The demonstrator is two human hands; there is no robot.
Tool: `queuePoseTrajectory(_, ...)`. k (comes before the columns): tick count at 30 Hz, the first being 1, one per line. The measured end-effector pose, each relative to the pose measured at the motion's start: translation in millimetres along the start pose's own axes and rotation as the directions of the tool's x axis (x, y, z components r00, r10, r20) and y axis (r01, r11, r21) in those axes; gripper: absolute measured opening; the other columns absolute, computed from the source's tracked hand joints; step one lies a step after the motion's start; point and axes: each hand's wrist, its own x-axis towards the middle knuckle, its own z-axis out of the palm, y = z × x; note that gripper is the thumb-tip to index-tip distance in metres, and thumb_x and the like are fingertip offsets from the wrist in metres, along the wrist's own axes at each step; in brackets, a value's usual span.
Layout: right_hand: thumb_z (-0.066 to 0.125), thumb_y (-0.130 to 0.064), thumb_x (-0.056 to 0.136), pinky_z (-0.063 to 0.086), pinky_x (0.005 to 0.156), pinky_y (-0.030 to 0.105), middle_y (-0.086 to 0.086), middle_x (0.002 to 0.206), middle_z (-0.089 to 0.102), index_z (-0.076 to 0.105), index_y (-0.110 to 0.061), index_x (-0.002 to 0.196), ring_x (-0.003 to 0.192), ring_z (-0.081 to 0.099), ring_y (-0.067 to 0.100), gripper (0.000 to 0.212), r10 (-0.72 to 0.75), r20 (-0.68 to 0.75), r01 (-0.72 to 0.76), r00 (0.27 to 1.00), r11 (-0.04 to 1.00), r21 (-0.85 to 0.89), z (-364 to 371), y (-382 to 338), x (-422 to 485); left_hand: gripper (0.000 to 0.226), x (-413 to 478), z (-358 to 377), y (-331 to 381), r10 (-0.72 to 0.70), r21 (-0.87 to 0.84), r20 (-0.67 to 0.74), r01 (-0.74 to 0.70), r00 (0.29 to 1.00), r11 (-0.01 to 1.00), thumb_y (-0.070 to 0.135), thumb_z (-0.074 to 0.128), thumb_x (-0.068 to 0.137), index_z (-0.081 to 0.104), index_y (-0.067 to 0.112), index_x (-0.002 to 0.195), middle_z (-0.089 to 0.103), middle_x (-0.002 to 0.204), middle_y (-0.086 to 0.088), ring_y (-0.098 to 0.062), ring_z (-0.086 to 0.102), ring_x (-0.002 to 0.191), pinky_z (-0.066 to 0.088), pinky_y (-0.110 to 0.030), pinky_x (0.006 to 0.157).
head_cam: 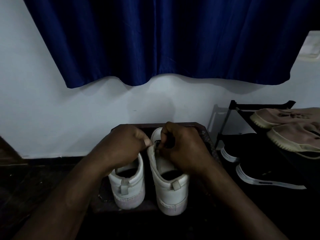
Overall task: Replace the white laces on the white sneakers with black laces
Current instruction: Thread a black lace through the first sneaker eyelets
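Two white sneakers stand side by side, heels toward me, on a low dark stool. The left sneaker is partly covered by my left hand. With thumb and fingers that hand pinches the left eyelet edge of the right sneaker. My right hand is curled over that shoe's tongue area and grips a black lace near the front eyelets. Most of the lace and the eyelets are hidden under my fingers. No white lace is visible.
A black shoe rack stands at the right, with pinkish sneakers on top and black sneakers with white soles below. A blue curtain hangs on the pale wall behind. The floor is dark.
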Motion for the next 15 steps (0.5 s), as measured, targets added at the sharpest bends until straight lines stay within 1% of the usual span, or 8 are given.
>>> queuePoseTrajectory(1,0.081,-0.013,0.074,0.053,0.065,0.036,-0.012,0.069,0.064,0.055,-0.028,0.075,0.067,0.061,0.007,0.030,0.006,0.006,-0.006,1.000,1.000,0.015,0.0,0.2,0.0,0.016,0.6,0.5,-2.0,0.025,0.024,-0.001,-0.025,1.000,0.999,0.024,0.074,0.091,0.083,0.029,0.079,0.077,0.083,0.016,-0.003,0.071,0.088,0.055,-0.033,0.093)
queuePoseTrajectory(3,0.082,-0.014,0.074,0.053,0.064,0.035,-0.013,0.069,0.064,0.055,-0.029,0.074,0.067,0.061,0.005,0.031,0.023,-0.003,-0.023,1.000,0.999,0.027,0.9,1.2,-0.3,0.024,0.7,3.6,-4.5,0.081,0.095,-0.010,-0.080,0.997,0.992,0.013,0.072,0.090,0.082,0.032,0.079,0.076,0.081,0.021,0.003,0.069,0.084,0.052,-0.025,0.086)
queuePoseTrajectory(5,0.082,-0.016,0.074,0.053,0.064,0.034,-0.013,0.069,0.064,0.055,-0.029,0.073,0.067,0.061,0.006,0.031,0.029,-0.039,-0.029,0.999,1.000,0.002,2.2,3.1,-0.5,0.029,0.3,8.9,-4.7,0.123,0.177,-0.030,-0.115,0.992,0.977,0.010,0.069,0.088,0.081,0.036,0.080,0.074,0.079,0.023,0.006,0.068,0.081,0.050,-0.020,0.080)
queuePoseTrajectory(8,0.080,-0.017,0.072,0.050,0.061,0.034,-0.012,0.064,0.061,0.054,-0.029,0.070,0.065,0.060,0.010,0.029,0.017,-0.099,-0.026,0.995,0.996,-0.084,1.8,4.1,-1.3,0.028,0.2,16.5,-2.3,0.187,0.249,-0.069,-0.165,0.980,0.954,0.011,0.067,0.086,0.080,0.035,0.083,0.075,0.079,0.017,0.006,0.067,0.079,0.045,-0.015,0.073)
queuePoseTrajectory(10,0.080,-0.019,0.071,0.049,0.062,0.035,-0.009,0.065,0.063,0.057,-0.026,0.072,0.065,0.061,0.014,0.024,0.008,-0.123,-0.025,0.992,0.990,-0.141,0.3,4.3,-1.3,0.021,-0.9,20.8,1.2,0.221,0.294,-0.112,-0.180,0.969,0.939,0.021,0.065,0.087,0.079,0.036,0.087,0.075,0.083,0.014,0.002,0.066,0.083,0.044,-0.016,0.076)
queuePoseTrajectory(12,0.082,-0.018,0.071,0.049,0.064,0.036,-0.007,0.067,0.066,0.061,-0.025,0.074,0.066,0.062,0.014,0.022,0.001,-0.129,-0.021,0.992,0.988,-0.156,-1.0,5.0,-0.9,0.020,0.5,25.5,4.7,0.300,0.426,-0.165,-0.207,0.939,0.881,0.035,0.059,0.084,0.078,0.038,0.089,0.076,0.089,0.013,-0.006,0.068,0.092,0.046,-0.024,0.086)
queuePoseTrajectory(13,0.082,-0.016,0.071,0.049,0.064,0.035,-0.007,0.068,0.067,0.063,-0.025,0.074,0.066,0.062,0.013,0.021,0.005,-0.121,-0.022,0.993,0.990,-0.143,-1.7,5.7,-0.8,0.020,1.4,27.4,7.0,0.336,0.506,-0.164,-0.213,0.928,0.836,0.038,0.058,0.083,0.077,0.038,0.091,0.076,0.092,0.013,-0.010,0.068,0.096,0.045,-0.029,0.092)
queuePoseTrajectory(15,0.082,-0.014,0.072,0.050,0.065,0.032,-0.009,0.070,0.068,0.065,-0.025,0.074,0.068,0.062,0.011,0.021,0.026,-0.100,-0.037,0.995,0.993,-0.110,-2.3,7.9,0.3,0.016,3.7,30.2,10.1,0.349,0.618,-0.135,-0.196,0.927,0.761,0.035,0.062,0.088,0.073,0.038,0.098,0.075,0.099,0.014,-0.011,0.066,0.105,0.036,-0.034,0.099)
